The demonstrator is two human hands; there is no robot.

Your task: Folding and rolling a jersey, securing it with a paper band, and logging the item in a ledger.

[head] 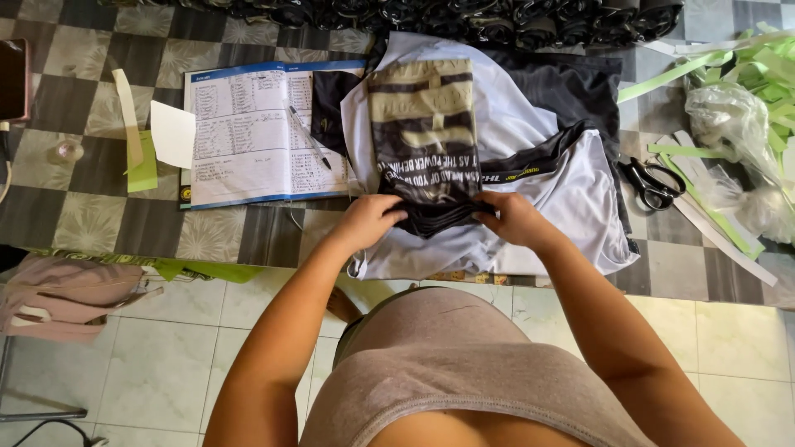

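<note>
Garment: folded dark shirt with pale print (426,141) lies on a white jersey (530,207) at the table's near edge | left hand (368,222) and right hand (513,217) pinch its near hem, fingers curled shut, tips probably tucked under | feel: light, limp, likely slick knit | hold: both near corners | nearby: scissors (650,184), open ledger (248,136)
</note>
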